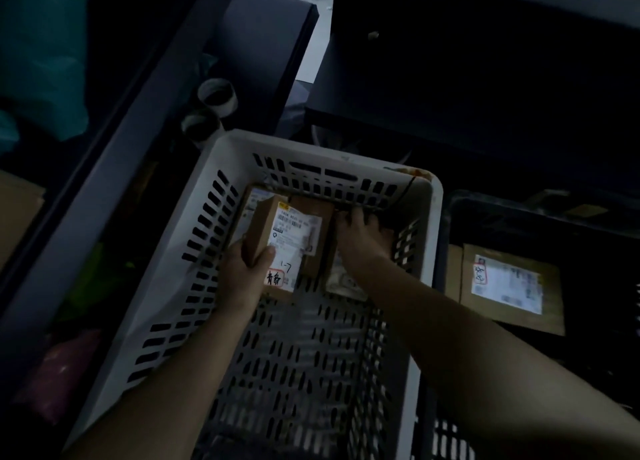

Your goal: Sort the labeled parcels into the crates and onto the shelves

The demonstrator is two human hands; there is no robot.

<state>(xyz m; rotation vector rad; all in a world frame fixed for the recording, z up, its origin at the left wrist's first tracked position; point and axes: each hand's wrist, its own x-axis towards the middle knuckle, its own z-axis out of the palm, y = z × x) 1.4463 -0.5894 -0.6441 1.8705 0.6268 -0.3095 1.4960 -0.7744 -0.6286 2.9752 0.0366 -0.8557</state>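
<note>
A white slotted crate fills the middle of the view. Inside it, my left hand grips a small brown cardboard parcel with a white printed label and handwriting on it. Another brown parcel lies under it at the crate's far end. My right hand reaches down at the crate's far right corner, fingers curled over something dark that I cannot make out. A pale flat packet lies beneath my right wrist.
A dark crate at the right holds a brown labeled parcel. Dark shelving stands behind. A dark shelf upright runs diagonally at the left, with two white tape rolls beside it. The scene is dim.
</note>
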